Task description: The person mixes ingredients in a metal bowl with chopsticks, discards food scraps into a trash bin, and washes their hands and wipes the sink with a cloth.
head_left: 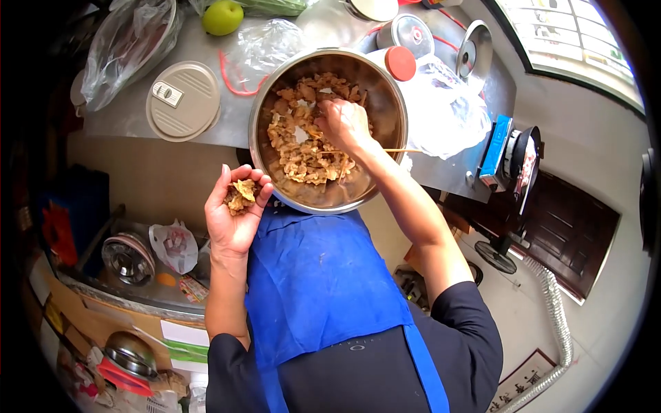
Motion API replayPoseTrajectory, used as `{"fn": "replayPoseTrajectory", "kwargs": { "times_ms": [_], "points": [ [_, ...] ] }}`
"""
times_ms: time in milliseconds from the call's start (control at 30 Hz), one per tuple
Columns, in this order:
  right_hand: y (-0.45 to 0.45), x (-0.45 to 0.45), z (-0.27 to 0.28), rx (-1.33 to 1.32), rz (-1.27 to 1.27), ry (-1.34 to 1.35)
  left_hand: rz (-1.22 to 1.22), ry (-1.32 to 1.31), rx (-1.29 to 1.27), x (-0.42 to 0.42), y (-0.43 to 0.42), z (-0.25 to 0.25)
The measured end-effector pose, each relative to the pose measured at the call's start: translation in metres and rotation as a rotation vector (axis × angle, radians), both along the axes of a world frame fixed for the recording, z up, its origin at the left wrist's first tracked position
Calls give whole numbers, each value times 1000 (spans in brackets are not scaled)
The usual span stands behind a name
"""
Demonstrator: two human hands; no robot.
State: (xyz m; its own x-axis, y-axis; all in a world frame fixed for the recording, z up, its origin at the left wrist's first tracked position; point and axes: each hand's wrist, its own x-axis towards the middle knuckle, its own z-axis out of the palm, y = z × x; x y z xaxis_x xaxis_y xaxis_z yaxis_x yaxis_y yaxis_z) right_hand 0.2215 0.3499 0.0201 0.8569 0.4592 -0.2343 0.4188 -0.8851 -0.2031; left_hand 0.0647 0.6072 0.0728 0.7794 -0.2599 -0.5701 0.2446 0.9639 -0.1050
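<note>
A large steel mixing bowl (259,138) stands at the table's front edge, with many golden-brown, fried-looking food pieces (303,162) inside. Beside its left rim, my left hand (237,213) is cupped palm up, fingers curled around a small clump of fried food pieces (241,195). My right hand (344,125) reaches down into the bowl, fingers bent together among the pieces. Its fingertips are partly hidden, so what they grip cannot be made out. A thin wooden chopstick (403,150) lies across the bowl's right rim, passing under my right wrist.
On the steel table are a beige lid (182,100), a green apple (222,17), clear plastic bags (272,45), a red-capped jar (399,63), a round clear-lidded container (413,36) and a blue box (496,153). A sink area (162,279) with bowls lies at left.
</note>
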Motion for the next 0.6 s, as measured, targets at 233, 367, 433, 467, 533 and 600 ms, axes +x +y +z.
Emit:
{"fn": "replayPoseTrajectory", "kwargs": {
  "times_ms": [233,367,433,467,533,600],
  "points": [
    [6,-5,-9,68,-16,-16,24,25,-7,-2,0,-3],
    [5,-2,-11,19,-37,-7,19,18,-12,0,0,-3],
    [4,0,-12,6,-45,0,20,15,-13,1,0,-2],
    [3,-1,-14,58,-39,-45,18,12,-12,2,1,-2],
    [4,0,-13,110,-31,-91,17,8,-11,4,0,0],
    [4,0,-5,190,-189,6,-14,0,34,6,-3,4]
  ]
}}
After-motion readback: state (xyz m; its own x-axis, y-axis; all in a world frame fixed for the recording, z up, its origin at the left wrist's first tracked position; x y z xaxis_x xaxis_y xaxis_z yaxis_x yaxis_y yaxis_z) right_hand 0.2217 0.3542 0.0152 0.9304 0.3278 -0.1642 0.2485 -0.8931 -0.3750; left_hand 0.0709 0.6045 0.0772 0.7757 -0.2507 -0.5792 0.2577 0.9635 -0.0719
